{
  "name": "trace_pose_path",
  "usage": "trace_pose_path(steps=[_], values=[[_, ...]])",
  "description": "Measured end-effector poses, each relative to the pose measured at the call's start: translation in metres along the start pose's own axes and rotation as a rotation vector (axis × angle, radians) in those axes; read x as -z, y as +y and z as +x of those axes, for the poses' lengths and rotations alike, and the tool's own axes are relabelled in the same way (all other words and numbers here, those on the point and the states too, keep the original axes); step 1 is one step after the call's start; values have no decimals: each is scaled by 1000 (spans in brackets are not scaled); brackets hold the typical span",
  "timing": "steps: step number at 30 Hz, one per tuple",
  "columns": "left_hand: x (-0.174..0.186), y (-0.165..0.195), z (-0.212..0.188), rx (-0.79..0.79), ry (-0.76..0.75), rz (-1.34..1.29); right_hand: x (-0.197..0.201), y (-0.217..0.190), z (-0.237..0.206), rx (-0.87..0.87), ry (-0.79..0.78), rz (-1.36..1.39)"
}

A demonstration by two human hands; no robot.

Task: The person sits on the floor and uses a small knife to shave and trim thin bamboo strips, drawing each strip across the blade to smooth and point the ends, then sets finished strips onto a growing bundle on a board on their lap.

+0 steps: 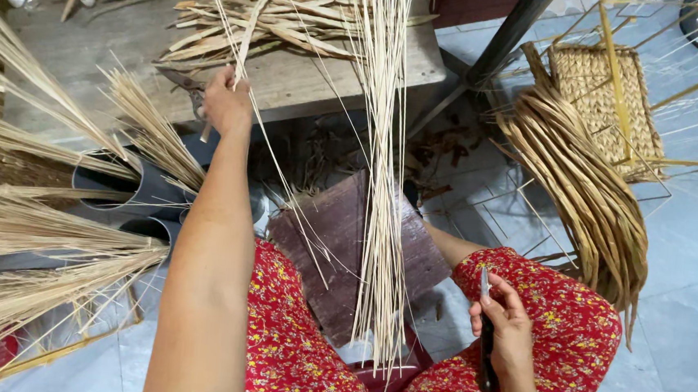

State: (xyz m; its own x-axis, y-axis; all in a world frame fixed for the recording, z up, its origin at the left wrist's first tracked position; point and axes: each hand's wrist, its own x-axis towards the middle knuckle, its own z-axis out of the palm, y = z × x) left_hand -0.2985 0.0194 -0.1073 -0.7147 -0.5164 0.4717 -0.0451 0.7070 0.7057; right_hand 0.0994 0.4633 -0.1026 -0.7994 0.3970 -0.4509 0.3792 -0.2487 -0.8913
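Note:
My left hand [226, 101] reaches out to the wooden bench [307, 87] and grips a thin pale reed strip [250, 29] among the strips lying there. My right hand [504, 325] rests on my right knee, closed around a knife [485, 328] with a dark handle, blade pointing up. A long bundle of thin pale sticks [383, 182] leans from the bench down over a dark red wooden block [338, 236] between my knees. I wear red flowered trousers [289, 355].
Grey pipe tubes [141, 190] at the left hold bunches of split cane. A sheaf of flat dried leaves [587, 188] drapes over a gold wire frame with a woven panel [598, 91] at right. Scissors [185, 85] lie on the bench. Pale tiled floor [685, 309].

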Motion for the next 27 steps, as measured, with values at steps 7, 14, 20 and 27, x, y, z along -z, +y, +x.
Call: trace_pose_path(steps=[7,14,20,27], values=[[-36,40,-63,54,-687,-180,-2,13,1,-98,-76,-5],[-78,49,-123,455,-1037,-320,2,22,2,-165,-82,-28],[-65,59,-113,135,-984,-49,2,24,4,-160,-120,-25],[16,58,-59,-106,-908,625,-2,20,4,-148,-149,-39]])
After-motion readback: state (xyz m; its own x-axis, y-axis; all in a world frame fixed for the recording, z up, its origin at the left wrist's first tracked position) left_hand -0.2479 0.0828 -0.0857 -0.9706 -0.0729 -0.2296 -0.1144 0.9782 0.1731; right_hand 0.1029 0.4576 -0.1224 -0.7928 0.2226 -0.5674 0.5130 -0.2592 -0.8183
